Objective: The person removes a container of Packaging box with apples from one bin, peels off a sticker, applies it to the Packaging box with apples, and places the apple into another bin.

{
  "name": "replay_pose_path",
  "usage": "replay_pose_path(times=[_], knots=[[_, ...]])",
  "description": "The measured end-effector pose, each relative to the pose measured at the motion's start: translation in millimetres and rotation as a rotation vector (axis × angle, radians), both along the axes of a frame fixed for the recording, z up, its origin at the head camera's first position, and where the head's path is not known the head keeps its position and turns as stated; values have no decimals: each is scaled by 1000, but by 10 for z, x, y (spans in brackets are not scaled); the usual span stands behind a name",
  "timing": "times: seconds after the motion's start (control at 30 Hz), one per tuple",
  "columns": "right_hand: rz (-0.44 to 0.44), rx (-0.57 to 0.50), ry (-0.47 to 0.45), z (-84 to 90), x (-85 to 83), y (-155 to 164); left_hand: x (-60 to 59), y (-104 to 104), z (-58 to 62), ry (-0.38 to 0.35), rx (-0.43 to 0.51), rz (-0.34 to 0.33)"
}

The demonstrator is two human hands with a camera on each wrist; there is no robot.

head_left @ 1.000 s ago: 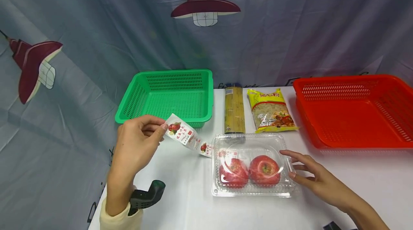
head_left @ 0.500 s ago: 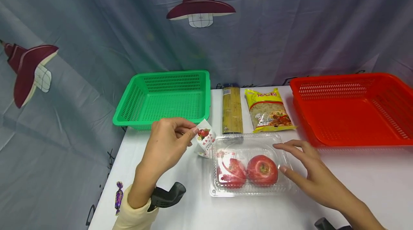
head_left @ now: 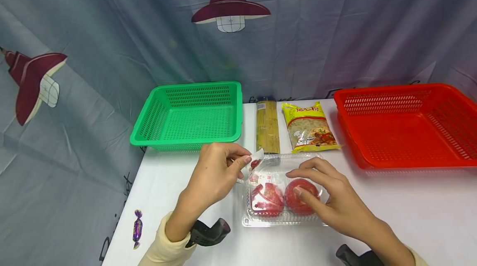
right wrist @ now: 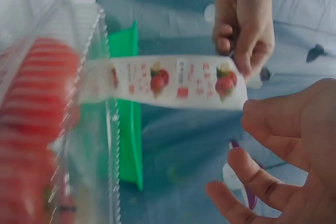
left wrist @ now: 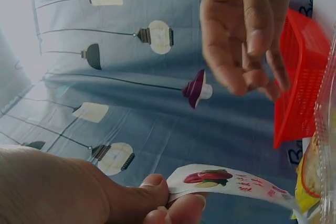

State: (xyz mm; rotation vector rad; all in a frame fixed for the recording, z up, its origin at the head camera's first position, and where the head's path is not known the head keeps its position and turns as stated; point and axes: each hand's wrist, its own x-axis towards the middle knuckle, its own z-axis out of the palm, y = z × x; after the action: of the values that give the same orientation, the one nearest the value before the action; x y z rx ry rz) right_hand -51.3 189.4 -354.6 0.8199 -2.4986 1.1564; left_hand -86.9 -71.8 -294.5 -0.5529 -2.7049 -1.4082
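Landmark: the clear clamshell box [head_left: 287, 191], lying near the front of the white surface [head_left: 410, 216].

Hands: the left hand [head_left: 216, 175], just left of the box, pinches the free end of a printed label strip [head_left: 256, 159] between thumb and forefinger; in the right wrist view the strip [right wrist: 168, 81] runs taut from that pinch to the box's edge, where its other end looks attached. The right hand [head_left: 328, 199] rests on the lid over the right-hand apple, fingers spread and only lightly bent, gripping nothing.

Handling, as judged: the strip is thin, light, limp and tearable, so it is best held at its end, flat between fingertips. The box is thin, springy plastic, slick and easily dented. Pressing down flat on the lid suits it better than squeezing its sides. The apples give it some weight.

Counts:
- apples [head_left: 302, 195] inside the box: 2
- label strip: 1
- baskets: 2, a green basket [head_left: 190, 112] behind-left of the box, a red basket [head_left: 406, 125] behind-right
- spaghetti pack [head_left: 267, 127] directly behind the box: 1
- yellow bag [head_left: 309, 127] beside it: 1
- wrapped candy [head_left: 137, 228] far left of the box: 1
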Motion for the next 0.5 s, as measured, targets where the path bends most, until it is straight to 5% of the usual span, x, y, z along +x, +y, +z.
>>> replay_pose_path(times=[0.5], knots=[[51,-97,85,15,-98,-265,68,178,-129,-53,24,-145]])
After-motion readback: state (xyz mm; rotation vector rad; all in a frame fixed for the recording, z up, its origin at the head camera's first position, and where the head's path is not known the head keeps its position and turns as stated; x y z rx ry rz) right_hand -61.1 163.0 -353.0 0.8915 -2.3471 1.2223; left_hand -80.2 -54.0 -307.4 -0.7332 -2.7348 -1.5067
